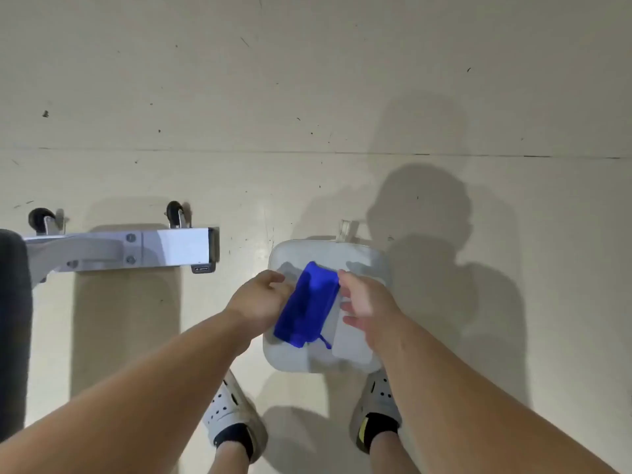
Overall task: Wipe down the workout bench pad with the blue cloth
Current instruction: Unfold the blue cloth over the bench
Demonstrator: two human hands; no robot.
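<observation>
The blue cloth is folded into a long strip over a white square-topped stool in front of my feet. My left hand curls its fingers round the cloth's left edge. My right hand is at the cloth's upper right corner; one fingertip touches it and the other fingers are spread and loose. The dark bench pad shows only as a strip at the far left edge, well away from both hands.
The bench's white metal foot bar with two black wheels lies on the pale floor to the left. My two feet in white perforated clogs stand just before the stool. A wall rises beyond the floor seam.
</observation>
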